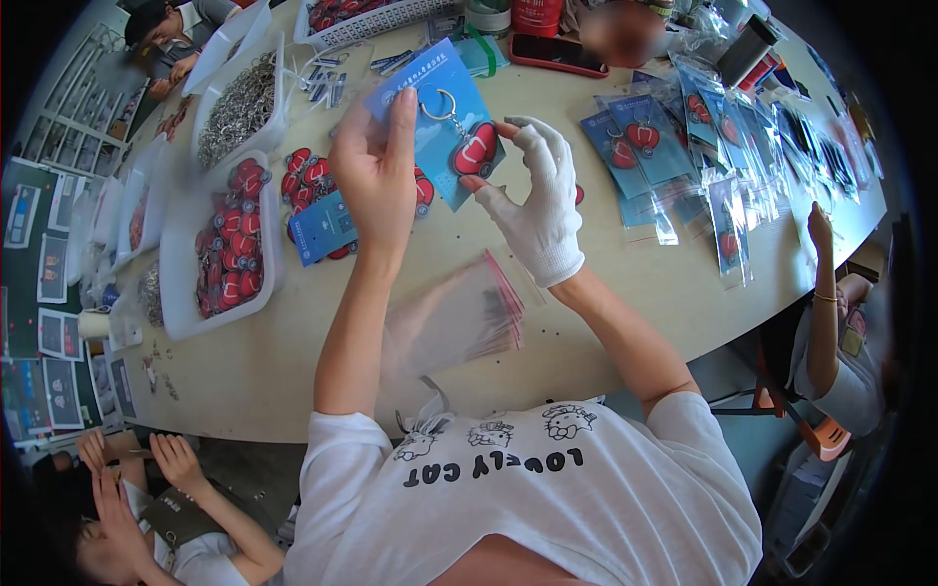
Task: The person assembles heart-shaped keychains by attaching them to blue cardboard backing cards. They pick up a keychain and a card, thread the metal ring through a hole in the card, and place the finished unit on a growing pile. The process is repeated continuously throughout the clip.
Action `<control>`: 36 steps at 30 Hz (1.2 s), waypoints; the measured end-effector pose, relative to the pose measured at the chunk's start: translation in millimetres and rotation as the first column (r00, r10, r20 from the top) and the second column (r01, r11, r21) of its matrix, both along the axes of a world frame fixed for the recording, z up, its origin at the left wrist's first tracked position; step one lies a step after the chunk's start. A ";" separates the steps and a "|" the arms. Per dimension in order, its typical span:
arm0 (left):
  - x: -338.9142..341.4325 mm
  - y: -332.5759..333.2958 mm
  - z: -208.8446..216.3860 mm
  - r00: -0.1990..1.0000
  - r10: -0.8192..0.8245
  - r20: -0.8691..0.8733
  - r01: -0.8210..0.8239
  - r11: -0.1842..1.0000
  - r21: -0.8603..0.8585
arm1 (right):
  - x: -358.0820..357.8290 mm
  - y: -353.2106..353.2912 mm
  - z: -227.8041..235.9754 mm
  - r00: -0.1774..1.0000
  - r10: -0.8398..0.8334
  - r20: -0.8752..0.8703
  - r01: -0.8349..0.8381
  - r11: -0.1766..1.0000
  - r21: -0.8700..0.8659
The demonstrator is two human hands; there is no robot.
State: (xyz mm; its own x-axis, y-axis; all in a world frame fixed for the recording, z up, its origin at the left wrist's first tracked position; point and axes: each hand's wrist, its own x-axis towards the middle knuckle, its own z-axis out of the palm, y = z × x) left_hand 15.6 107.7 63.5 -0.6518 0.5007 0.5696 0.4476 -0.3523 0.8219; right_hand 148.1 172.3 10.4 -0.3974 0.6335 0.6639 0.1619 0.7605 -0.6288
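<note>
My bare left hand (376,171) holds up a blue printed card (430,93) above the table. A red heart-shaped keychain (476,149) with a metal ring (438,103) lies against the card. My right hand (532,200), in a white fingerless glove, pinches the red charm at its right edge. Below my hands a stack of clear plastic sleeves with a pink strip (459,317) lies on the beige table (293,371).
A white tray of red charms (227,256) and a tray of metal rings (237,105) stand at the left. Loose charms and a blue card (322,227) lie beside them. Several bagged keychains (684,146) spread at the right. Other people sit at the lower left, upper left and right.
</note>
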 end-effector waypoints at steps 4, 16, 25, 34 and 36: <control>0.1 -8.4 4.0 0.998 0.068 -0.018 -0.068 0.997 -0.031 | -1.5 -3.6 9.5 0.992 0.038 -0.124 -0.066 0.971 -0.228; -0.6 -11.0 -0.5 0.979 0.019 0.204 -0.052 0.986 0.159 | 12.5 2.4 15.3 0.990 0.131 0.056 -0.142 0.876 0.462; 10.5 -25.7 -19.5 0.980 0.008 0.200 -0.035 0.991 0.132 | 11.7 -16.1 13.2 0.910 0.232 -0.345 -0.411 0.384 -0.827; 29.1 -104.9 -78.3 0.875 -0.300 -0.380 -0.104 0.651 -0.752 | 65.3 10.6 -39.4 0.979 0.038 -0.201 -0.195 0.476 -0.858; 45.3 -106.2 -94.0 0.833 -0.294 -0.469 -0.197 0.635 -0.747 | 69.4 13.9 -43.0 0.977 0.047 -0.207 -0.205 0.468 -0.860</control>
State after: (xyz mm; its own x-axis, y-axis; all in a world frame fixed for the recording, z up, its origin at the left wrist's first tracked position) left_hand 60.9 1.5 -30.5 -0.3464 0.9166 0.1997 0.8675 0.2320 0.4401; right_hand 217.5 186.2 -32.7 -0.4807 0.8636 -0.1522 -0.0330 -0.1912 -0.9810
